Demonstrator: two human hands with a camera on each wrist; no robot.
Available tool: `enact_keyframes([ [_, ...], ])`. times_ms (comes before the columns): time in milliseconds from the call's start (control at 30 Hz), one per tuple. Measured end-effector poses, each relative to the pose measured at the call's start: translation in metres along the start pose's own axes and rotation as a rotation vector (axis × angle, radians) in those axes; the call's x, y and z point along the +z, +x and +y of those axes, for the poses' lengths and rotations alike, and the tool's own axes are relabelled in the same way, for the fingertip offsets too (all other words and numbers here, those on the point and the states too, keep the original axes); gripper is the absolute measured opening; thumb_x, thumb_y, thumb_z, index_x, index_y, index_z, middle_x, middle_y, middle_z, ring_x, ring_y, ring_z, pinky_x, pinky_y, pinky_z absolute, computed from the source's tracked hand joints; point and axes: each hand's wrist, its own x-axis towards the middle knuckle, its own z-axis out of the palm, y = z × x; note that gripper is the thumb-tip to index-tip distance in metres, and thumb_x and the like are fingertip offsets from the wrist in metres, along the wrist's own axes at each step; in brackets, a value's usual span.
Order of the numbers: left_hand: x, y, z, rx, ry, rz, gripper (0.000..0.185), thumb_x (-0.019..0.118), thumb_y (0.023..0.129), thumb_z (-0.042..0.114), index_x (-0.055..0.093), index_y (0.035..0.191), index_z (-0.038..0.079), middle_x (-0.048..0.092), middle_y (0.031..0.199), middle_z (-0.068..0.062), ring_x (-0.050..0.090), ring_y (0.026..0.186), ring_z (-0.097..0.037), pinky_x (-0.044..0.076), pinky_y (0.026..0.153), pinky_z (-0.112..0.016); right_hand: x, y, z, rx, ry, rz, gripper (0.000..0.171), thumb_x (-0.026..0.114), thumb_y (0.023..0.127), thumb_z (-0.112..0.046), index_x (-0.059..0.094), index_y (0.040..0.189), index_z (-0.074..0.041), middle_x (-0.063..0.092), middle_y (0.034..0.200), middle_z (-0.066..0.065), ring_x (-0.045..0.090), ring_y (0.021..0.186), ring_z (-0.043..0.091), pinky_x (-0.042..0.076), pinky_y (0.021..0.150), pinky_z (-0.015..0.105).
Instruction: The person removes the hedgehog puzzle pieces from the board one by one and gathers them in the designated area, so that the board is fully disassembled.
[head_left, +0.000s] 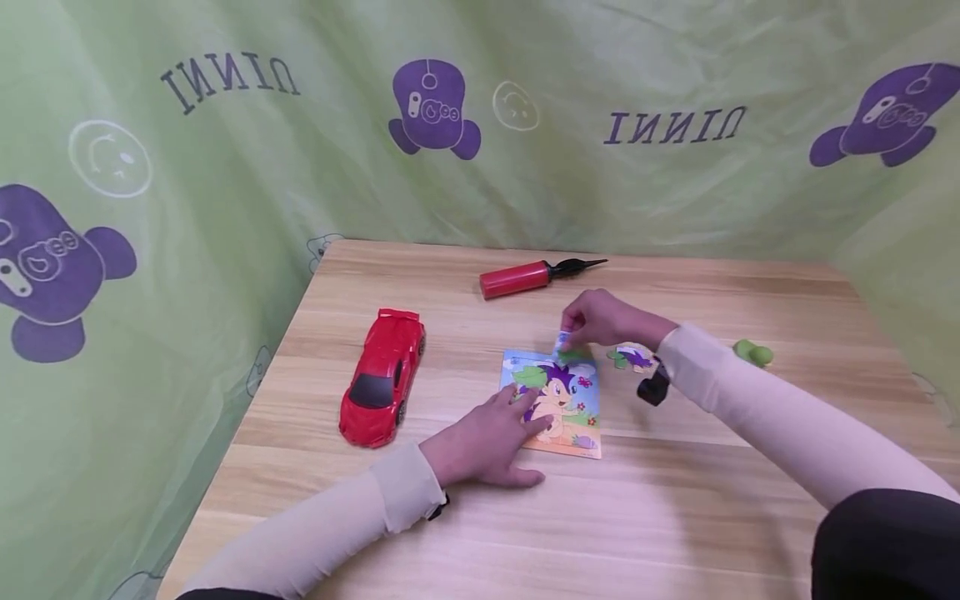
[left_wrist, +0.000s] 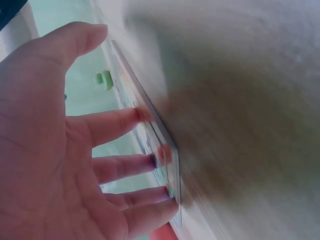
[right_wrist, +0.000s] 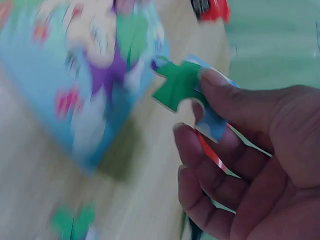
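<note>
A jigsaw puzzle (head_left: 588, 451) with a purple-haired cartoon hedgehog lies on the wooden table, within reach of both hands. My left hand (head_left: 491, 439) rests its spread fingers on the puzzle's left side. In the left wrist view, the fingertips (left_wrist: 131, 115) touch its face near the edge, while the thumb stands apart. Over the puzzle's far edge, my right hand (head_left: 609, 318) pinches a green and blue puzzle piece (right_wrist: 179, 84) between thumb and fingers. Another puzzle piece (head_left: 633, 358), green and purple, lies to the right of the puzzle, close under the right wrist.
A red toy car (head_left: 384, 375) stands left of the puzzle. Near the table's back edge lies a red hand pump (head_left: 516, 280) with a black nozzle. A small green object (head_left: 753, 353) sits at the right, beyond the right forearm. Green printed cloth (head_left: 480, 200) hangs behind the table.
</note>
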Motion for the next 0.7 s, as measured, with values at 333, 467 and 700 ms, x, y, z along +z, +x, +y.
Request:
enact_keyframes([
  [333, -0.005, -0.023, -0.007, -0.071, -0.046, -0.035, 0.070, 0.040, 0.079, 0.071, 0.050, 0.133, 0.028, 0.036, 0.141, -0.012, 0.041, 0.117, -0.031, 0.050, 0.082, -0.038, 0.003, -0.003, 0.035, 0.075, -0.074, -0.057, 0.012, 0.075, 0.076, -0.022, 0.069, 0.072, -0.013, 0.060, 0.062, -0.005, 0.049, 0.060, 0.011, 0.041, 0.059, 0.026],
  [467, -0.007, -0.031, -0.011, -0.067, -0.082, -0.056, 0.070, 0.043, 0.080, 0.070, 0.046, 0.136, 0.028, 0.031, 0.146, -0.011, 0.034, 0.127, -0.036, 0.047, 0.088, -0.042, 0.005, -0.003, 0.041, 0.121, -0.133, -0.035, 0.011, 0.075, 0.075, -0.026, 0.070, 0.075, -0.016, 0.062, 0.068, -0.004, 0.051, 0.064, 0.014, 0.043, 0.060, 0.028],
  [700, -0.008, -0.030, -0.010, -0.051, -0.083, -0.041, 0.071, 0.043, 0.080, 0.069, 0.047, 0.136, 0.025, 0.030, 0.146, -0.013, 0.034, 0.127, -0.039, 0.043, 0.094, -0.044, 0.010, -0.009, 0.040, 0.007, -0.402, 0.138, 0.021, 0.078, 0.071, -0.032, 0.063, 0.077, -0.019, 0.054, 0.078, -0.002, 0.048, 0.073, 0.017, 0.043, 0.059, 0.032],
])
